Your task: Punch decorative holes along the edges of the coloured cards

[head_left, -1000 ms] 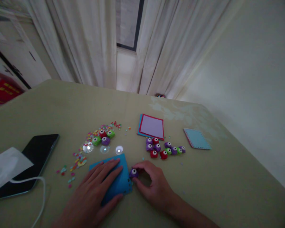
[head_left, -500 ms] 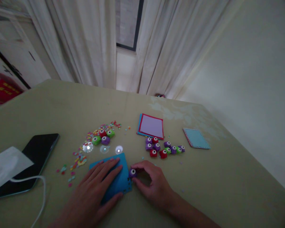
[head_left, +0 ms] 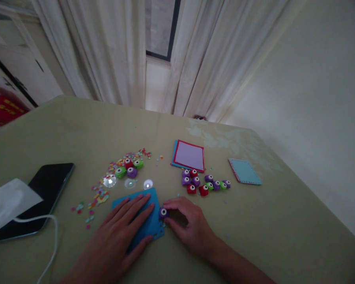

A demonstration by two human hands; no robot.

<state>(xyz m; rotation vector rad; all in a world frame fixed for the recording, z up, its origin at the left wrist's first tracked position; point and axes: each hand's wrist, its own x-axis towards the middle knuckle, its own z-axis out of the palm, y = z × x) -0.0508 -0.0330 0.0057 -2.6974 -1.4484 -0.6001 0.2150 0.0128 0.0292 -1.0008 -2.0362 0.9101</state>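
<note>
Spread flat, my left hand (head_left: 121, 228) lies on a blue card (head_left: 154, 202) and presses it to the table. Small holes show along the card's right edge near its lower corner. My right hand (head_left: 192, 227) pinches a small purple paper punch (head_left: 163, 213) between thumb and fingers, at that same right edge. A star mark is visible on the punch's top. Whether the card's edge sits inside the punch's slot I cannot tell.
Colourful punched paper bits (head_left: 118, 163) lie left of centre around several punches (head_left: 131, 172), near clear round discs (head_left: 148, 184). More punches (head_left: 204, 190) stand right, below stacked coloured cards (head_left: 189, 156). A pale blue card (head_left: 245, 171) lies farther right; a phone (head_left: 51, 183) lies left.
The purple punch has shifted very slightly left against the card's edge, still in my right hand. My left hand stays on the card. The whole view has tilted a little.
</note>
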